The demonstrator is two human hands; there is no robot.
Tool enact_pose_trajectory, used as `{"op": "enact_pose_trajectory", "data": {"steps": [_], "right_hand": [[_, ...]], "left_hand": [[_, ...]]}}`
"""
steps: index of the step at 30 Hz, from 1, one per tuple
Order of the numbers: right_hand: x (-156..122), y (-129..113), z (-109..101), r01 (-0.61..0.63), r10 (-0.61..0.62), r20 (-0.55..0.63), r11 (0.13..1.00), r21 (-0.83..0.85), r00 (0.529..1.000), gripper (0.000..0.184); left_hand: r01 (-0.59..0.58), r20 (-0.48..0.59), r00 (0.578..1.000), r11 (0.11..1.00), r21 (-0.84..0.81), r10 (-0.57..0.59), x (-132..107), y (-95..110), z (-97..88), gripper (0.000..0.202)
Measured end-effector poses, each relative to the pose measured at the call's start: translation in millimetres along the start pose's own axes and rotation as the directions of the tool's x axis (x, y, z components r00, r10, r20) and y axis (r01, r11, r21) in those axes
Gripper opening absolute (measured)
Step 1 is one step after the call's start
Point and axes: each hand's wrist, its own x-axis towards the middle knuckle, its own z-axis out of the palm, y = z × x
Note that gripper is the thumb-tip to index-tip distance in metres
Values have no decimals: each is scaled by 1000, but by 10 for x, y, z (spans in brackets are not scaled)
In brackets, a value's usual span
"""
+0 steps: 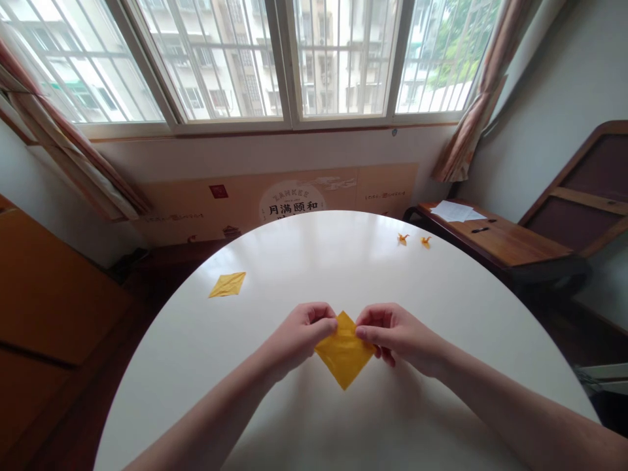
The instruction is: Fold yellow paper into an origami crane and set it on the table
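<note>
Two hands (305, 332) (401, 329) holding yellow paper (345, 358), round white table (304, 261), barred windows (343, 59)

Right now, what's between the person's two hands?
In the head view, a yellow paper lies there, one corner pointing down, pinched by the left hand and the right hand.

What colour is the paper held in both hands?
Golden yellow: the paper shows best in the head view.

Near, we see yellow paper (345, 360); left, yellow sheet (228, 284); far right, two orange-yellow folded papers (402, 239). White table (171, 347). Left, pink-and-cream banded curtain (83, 147). Far, beige banner (186, 193), black lettering (293, 208), dark red square (218, 191).
</note>
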Motion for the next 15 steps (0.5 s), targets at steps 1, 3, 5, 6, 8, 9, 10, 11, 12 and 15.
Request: {"op": "enact_pose_trajectory", "data": {"steps": [1,3,5,6,8,9,10,11,12,15], "right_hand": [[-16,-13,14,-15,15,0,999,41,1000,31],[-42,-37,35,-29,32,-19,991,131,999,32],[-57,-49,47,-23,38,-71,979,200,997,32],[-59,-49,49,-15,39,-102,974,226,994,32],[-57,-40,50,10,33,-156,964,266,987,32],[-55,-34,50,21,29,-173,959,282,984,32],[-52,-27,49,31,26,-185,955,296,982,31],[-49,-22,49,34,27,-192,950,310,981,30],[-47,-19,49,33,32,-196,946,324,980,30],[-45,-17,52,23,52,-198,934,355,979,29]], "left_hand": [[12,8,1000,999,-32,-12,0,-5,-4,27],[14,11,1000,994,-107,-13,0,-12,-11,35],[5,15,1000,985,-172,-2,-3,-13,-16,43],[5,24,1000,981,-195,0,-6,-10,-18,46],[12,43,999,974,-228,-2,-13,0,-17,50],[17,53,999,972,-236,-5,-16,4,-15,50],[23,59,998,971,-240,-9,-19,7,-12,49],[27,60,998,970,-242,-12,-21,8,-9,47],[30,57,998,969,-246,-17,-22,7,-5,44],[38,18,999,963,-265,-35,-22,-6,4,36]]}}
